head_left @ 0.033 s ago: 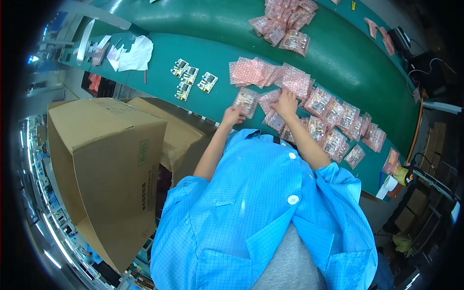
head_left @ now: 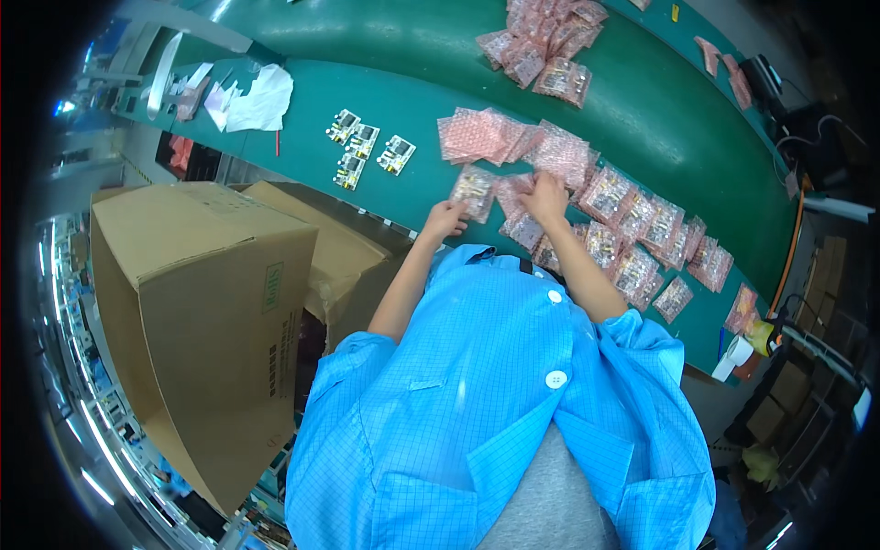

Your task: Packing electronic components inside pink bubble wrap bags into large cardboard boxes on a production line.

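Observation:
My left hand (head_left: 446, 220) pinches the lower left edge of a clear pink bubble-wrap bag (head_left: 474, 191) with a circuit board inside. Just right of it, my right hand (head_left: 548, 198) has its fingers closed on another pink bubble-wrap bag (head_left: 511, 192); what that bag contains is unclear. Beneath and beside the right hand lie more bagged circuit boards (head_left: 522, 229). Flat pink bubble-wrap bags (head_left: 472, 137) are stacked beyond both hands. Several bare circuit boards (head_left: 364, 142), white with black and yellow parts, rest on the green bench to the left.
Rows of bagged boards (head_left: 637, 220) spread to the right along the bench (head_left: 417, 96). Another heap of pink bags (head_left: 550, 37) sits on the far green surface. A large open cardboard box (head_left: 211, 302) stands left of me. White crumpled sheets (head_left: 261, 101) lie at the far left.
My left hand and its bagged board have shifted slightly right, closer to the bag at my right hand. My right hand has barely moved.

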`<control>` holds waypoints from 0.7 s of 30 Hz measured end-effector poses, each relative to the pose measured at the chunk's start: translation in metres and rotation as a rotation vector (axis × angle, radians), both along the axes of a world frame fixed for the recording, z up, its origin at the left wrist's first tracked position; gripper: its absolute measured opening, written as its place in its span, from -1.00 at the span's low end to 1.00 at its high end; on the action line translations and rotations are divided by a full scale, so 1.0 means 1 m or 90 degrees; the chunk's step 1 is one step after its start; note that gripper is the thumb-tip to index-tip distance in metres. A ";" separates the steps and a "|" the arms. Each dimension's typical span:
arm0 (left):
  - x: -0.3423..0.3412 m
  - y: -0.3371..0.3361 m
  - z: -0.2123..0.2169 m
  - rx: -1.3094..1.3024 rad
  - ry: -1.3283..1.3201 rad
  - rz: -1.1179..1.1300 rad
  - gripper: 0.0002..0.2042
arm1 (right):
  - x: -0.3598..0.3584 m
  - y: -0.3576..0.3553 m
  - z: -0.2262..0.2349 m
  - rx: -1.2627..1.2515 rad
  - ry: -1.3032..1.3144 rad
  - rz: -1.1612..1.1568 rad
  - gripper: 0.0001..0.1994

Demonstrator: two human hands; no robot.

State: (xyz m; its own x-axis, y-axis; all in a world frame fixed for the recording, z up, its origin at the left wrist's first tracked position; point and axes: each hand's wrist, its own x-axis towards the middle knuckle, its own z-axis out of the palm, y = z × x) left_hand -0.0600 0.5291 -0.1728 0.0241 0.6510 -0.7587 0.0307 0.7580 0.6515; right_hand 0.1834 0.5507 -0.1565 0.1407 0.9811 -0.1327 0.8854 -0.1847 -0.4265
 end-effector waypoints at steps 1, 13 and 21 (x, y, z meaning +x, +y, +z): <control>0.004 0.004 0.002 -0.006 0.097 -0.170 -0.60 | 0.012 0.001 -0.005 -0.002 0.003 0.010 -0.64; -0.087 0.074 0.009 0.356 0.795 -0.210 -0.15 | -0.047 0.023 0.080 0.364 0.255 0.265 -0.81; -0.088 0.065 0.019 0.227 0.594 0.036 -0.11 | -0.084 0.005 -0.007 0.055 0.009 0.618 -0.38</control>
